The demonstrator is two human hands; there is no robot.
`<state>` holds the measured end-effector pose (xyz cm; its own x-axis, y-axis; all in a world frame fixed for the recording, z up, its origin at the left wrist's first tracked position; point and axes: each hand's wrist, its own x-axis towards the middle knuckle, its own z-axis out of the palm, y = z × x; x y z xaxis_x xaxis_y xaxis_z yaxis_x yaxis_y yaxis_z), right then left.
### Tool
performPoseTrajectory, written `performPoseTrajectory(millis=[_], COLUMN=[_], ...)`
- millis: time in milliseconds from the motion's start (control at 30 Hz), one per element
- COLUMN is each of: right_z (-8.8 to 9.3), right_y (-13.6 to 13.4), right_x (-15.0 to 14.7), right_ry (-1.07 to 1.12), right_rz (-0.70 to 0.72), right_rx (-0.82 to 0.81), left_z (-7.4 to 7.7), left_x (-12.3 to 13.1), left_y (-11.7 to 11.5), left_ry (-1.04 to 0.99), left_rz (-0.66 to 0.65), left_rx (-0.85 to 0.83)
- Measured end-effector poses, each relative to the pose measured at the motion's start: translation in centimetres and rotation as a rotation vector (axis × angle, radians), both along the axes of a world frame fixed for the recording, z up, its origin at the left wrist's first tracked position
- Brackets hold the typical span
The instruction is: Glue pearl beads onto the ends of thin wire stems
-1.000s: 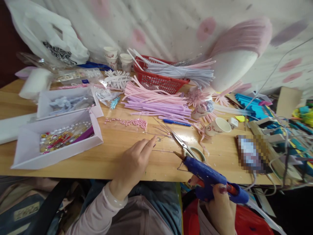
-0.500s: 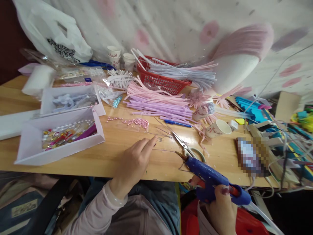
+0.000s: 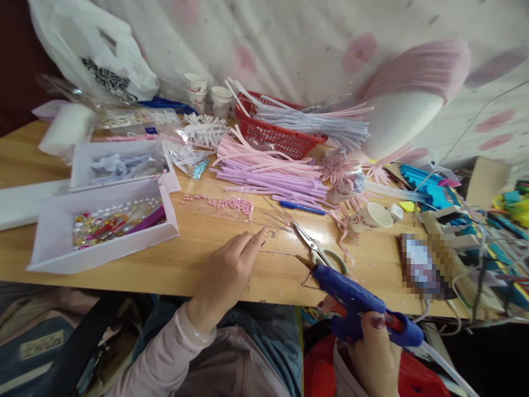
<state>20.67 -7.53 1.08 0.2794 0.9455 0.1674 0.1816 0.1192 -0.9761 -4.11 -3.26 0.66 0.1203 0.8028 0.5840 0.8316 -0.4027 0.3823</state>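
Observation:
My right hand is wrapped around the grip of a blue glue gun, with a clear glue stick coming out of its back. The gun's nozzle points left and touches or nearly touches one end of a thin wire. At its other end this wire meets the closed fingers of my left hand, which hide the part between them. Beyond the nozzle lie scissors with pale handles, over several loose thin wires. Pink beads rest on a clear bag behind my left hand.
At left stand two white boxes, the nearer one holding beads and trinkets. Purple and pink pipe cleaners lie before a red basket. To the right are a paper cup, a blurred-out device and tangled cables. A blue pen lies mid-table.
The view has shifted slightly. Both hands, the glue gun and the wire keep almost the same positions.

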Motion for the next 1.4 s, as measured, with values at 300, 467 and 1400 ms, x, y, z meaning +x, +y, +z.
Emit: performPoseTrajectory(millis=[300, 467, 1400], right_z=[1.0, 1.4, 1.9], right_y=[0.7, 0.8, 0.9], right_x=[-0.7, -1.8, -1.6], right_ry=[0.01, 0.005, 0.014], right_rz=[-0.002, -0.051, -0.02], right_rx=[0.039, 0.098, 0.048], left_z=[0.2, 0.2, -0.1], left_x=[0.0, 0.0, -0.1], left_y=[0.0, 0.0, 0.0], left_ry=[-0.004, -0.012, -0.029], left_rz=[-0.004, -0.016, -0.015], left_rx=[0.011, 0.007, -0.022])
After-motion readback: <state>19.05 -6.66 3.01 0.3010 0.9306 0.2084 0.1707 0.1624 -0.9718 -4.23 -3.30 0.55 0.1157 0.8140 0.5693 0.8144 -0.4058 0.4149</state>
